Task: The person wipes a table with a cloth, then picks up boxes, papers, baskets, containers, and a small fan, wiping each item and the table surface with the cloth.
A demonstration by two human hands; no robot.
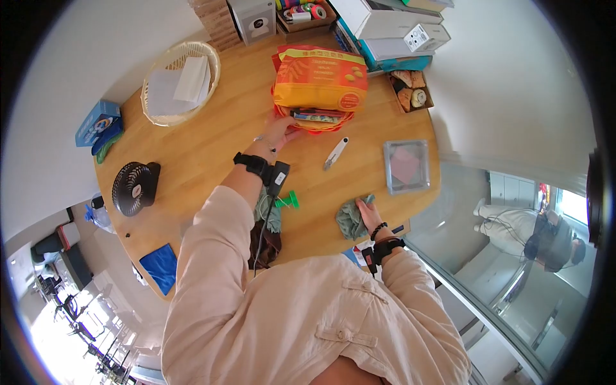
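Observation:
My left hand (280, 130) reaches forward to the near left edge of a red basket (316, 131), its fingers closed about the rim. In and over this basket lies a large orange and red food bag (321, 78), with some small flat packets (314, 117) showing under its near side. My right hand (369, 216) is closed on a crumpled grey-green cloth (351, 220) at the table's near edge. Between the hands lies a white utility knife (336, 154). A green plastic piece (289, 200) and another grey-green cloth (272, 219) are beside my left forearm.
A cream basket (149, 109) with papers, a black fan (135, 188) and a blue cloth (158, 268) are on the left. On the right are a clear plastic box (407, 167) and a small open box (411, 92). Stacked boxes (391, 32) line the back.

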